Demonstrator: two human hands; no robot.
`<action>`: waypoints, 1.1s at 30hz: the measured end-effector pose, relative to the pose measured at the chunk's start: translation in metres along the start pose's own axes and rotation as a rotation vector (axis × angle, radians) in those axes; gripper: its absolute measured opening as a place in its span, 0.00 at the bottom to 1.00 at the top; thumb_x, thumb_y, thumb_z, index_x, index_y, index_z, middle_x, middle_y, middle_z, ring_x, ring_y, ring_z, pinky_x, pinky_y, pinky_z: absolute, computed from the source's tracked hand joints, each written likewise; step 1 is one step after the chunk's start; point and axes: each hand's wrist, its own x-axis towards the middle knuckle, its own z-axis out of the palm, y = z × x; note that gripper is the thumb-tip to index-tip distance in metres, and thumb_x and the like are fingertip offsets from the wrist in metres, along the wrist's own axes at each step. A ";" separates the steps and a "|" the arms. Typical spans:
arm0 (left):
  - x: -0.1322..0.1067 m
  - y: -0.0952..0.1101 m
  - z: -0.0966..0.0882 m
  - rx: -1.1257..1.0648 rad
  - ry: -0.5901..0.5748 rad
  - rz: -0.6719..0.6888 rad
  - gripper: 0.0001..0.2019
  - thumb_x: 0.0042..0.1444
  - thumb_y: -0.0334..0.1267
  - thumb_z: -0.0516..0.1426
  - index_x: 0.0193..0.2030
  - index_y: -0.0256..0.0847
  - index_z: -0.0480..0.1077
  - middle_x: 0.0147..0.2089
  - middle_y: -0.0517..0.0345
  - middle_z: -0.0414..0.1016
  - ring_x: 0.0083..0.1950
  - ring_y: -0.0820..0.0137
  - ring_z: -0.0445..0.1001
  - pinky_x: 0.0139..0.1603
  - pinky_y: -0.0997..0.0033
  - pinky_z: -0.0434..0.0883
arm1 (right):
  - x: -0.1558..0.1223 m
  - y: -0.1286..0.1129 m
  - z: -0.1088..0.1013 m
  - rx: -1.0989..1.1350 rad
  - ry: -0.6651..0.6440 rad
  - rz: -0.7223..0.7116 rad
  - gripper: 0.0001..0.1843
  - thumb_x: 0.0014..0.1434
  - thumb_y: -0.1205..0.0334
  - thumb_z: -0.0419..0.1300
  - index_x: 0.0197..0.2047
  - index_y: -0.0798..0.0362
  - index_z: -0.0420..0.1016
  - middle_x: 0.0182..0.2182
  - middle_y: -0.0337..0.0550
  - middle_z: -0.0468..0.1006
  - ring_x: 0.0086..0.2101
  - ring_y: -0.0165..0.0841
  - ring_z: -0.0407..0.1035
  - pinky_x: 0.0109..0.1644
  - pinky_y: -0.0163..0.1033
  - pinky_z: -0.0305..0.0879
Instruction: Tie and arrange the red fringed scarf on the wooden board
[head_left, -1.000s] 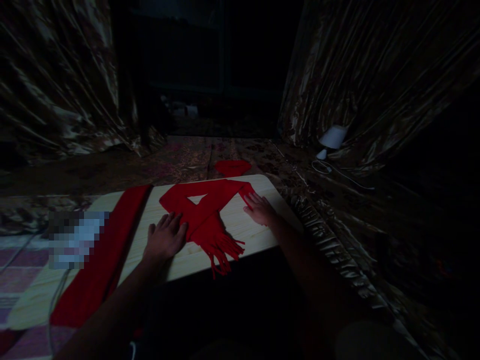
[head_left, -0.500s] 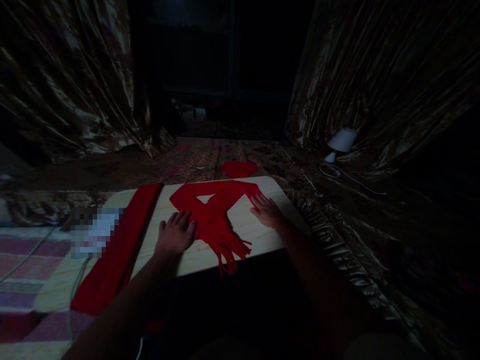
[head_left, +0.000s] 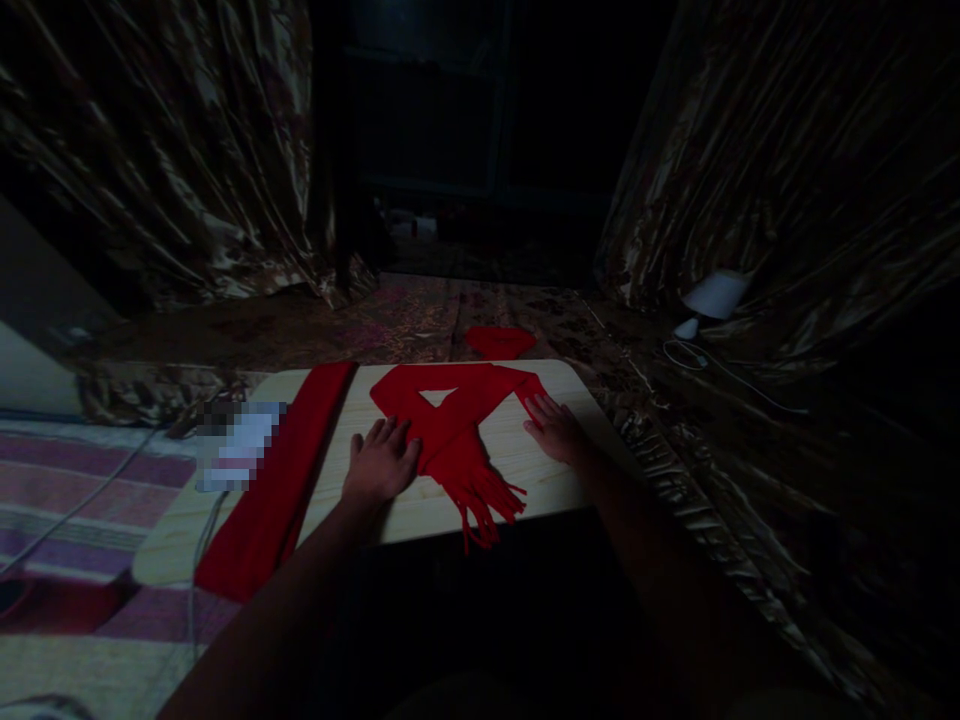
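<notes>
Left hand: in the head view, my left hand (head_left: 381, 460) lies palm down with fingers spread, left of the frame's center, fingertips on the scarf's near-left edge.
Right hand: my right hand (head_left: 556, 430) rests flat, fingers slightly parted, on the scarf's narrow right end.
Fringed scarf: the red scarf (head_left: 459, 425) lies at the frame's center, crossed over itself around a small triangular gap, fringe hanging past the near edge.
Counter: pale wood-grained counter (head_left: 559, 490) under both my hands.
Red strip: a long folded red cloth (head_left: 281, 500) slants across the counter, center-left.
Far edge: more red cloth (head_left: 501, 342) just beyond; whether it joins the scarf, I can't tell.
Lamp: a white lamp (head_left: 716, 296), right of the frame, near the curtain (head_left: 675, 200).
</notes>
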 end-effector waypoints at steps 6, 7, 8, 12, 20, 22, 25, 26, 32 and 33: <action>0.000 0.000 0.000 0.000 0.014 0.005 0.32 0.68 0.55 0.42 0.72 0.41 0.60 0.75 0.42 0.56 0.75 0.49 0.52 0.69 0.37 0.51 | -0.001 -0.002 -0.001 0.008 0.021 0.011 0.33 0.71 0.49 0.46 0.74 0.53 0.56 0.73 0.52 0.53 0.71 0.44 0.47 0.70 0.55 0.49; 0.000 0.000 0.000 0.007 0.013 0.010 0.32 0.68 0.55 0.42 0.72 0.41 0.61 0.75 0.42 0.56 0.75 0.49 0.52 0.69 0.37 0.51 | -0.001 -0.002 -0.002 0.006 0.017 0.011 0.33 0.71 0.49 0.46 0.74 0.53 0.56 0.73 0.52 0.53 0.71 0.44 0.47 0.70 0.55 0.48; 0.000 0.000 0.000 0.013 0.014 0.014 0.32 0.68 0.55 0.42 0.72 0.41 0.61 0.75 0.43 0.57 0.75 0.49 0.52 0.69 0.38 0.52 | -0.001 -0.002 -0.002 0.003 0.012 0.010 0.33 0.71 0.49 0.46 0.74 0.53 0.56 0.73 0.52 0.53 0.71 0.45 0.47 0.70 0.55 0.48; 0.000 0.001 -0.001 0.022 0.015 0.012 0.32 0.68 0.55 0.41 0.72 0.41 0.61 0.75 0.43 0.57 0.75 0.49 0.53 0.69 0.39 0.53 | -0.001 -0.001 -0.002 -0.015 -0.010 -0.006 0.33 0.71 0.49 0.45 0.75 0.53 0.53 0.73 0.52 0.52 0.71 0.45 0.45 0.70 0.56 0.48; 0.001 0.000 0.000 -0.011 0.011 0.000 0.33 0.68 0.56 0.40 0.72 0.41 0.60 0.75 0.43 0.56 0.75 0.48 0.52 0.69 0.36 0.50 | 0.005 0.002 0.001 -0.025 -0.076 0.028 0.34 0.71 0.48 0.44 0.76 0.49 0.50 0.74 0.49 0.49 0.72 0.45 0.44 0.70 0.59 0.49; 0.001 0.000 0.000 -0.007 0.011 0.003 0.33 0.68 0.56 0.39 0.72 0.41 0.60 0.75 0.43 0.56 0.75 0.48 0.52 0.69 0.37 0.50 | 0.007 0.002 0.002 -0.014 -0.092 0.036 0.34 0.71 0.48 0.43 0.76 0.49 0.48 0.74 0.49 0.49 0.72 0.45 0.44 0.70 0.59 0.48; 0.000 0.000 0.000 0.002 0.006 0.013 0.33 0.68 0.56 0.40 0.72 0.41 0.60 0.75 0.43 0.56 0.75 0.48 0.52 0.69 0.37 0.51 | 0.007 0.003 0.002 -0.010 -0.101 0.044 0.34 0.71 0.47 0.42 0.77 0.49 0.47 0.74 0.49 0.47 0.72 0.44 0.43 0.71 0.60 0.47; 0.000 0.000 0.000 0.005 0.004 0.013 0.33 0.68 0.56 0.40 0.72 0.41 0.60 0.75 0.43 0.56 0.75 0.48 0.52 0.69 0.37 0.51 | 0.007 0.003 0.002 -0.013 -0.100 0.043 0.35 0.71 0.47 0.42 0.77 0.49 0.47 0.75 0.49 0.47 0.72 0.44 0.42 0.71 0.60 0.47; 0.001 -0.001 0.001 0.023 0.005 0.021 0.32 0.68 0.55 0.41 0.72 0.42 0.60 0.75 0.43 0.57 0.75 0.48 0.52 0.68 0.37 0.52 | 0.007 0.003 -0.001 0.022 -0.130 0.043 0.36 0.72 0.45 0.41 0.77 0.51 0.46 0.75 0.50 0.44 0.73 0.43 0.40 0.71 0.60 0.45; 0.001 -0.001 0.001 0.027 0.006 0.024 0.32 0.68 0.55 0.40 0.72 0.42 0.60 0.75 0.43 0.57 0.75 0.49 0.52 0.68 0.37 0.52 | 0.007 0.003 -0.001 0.033 -0.135 0.047 0.36 0.72 0.45 0.41 0.77 0.51 0.46 0.75 0.50 0.44 0.73 0.43 0.39 0.71 0.60 0.44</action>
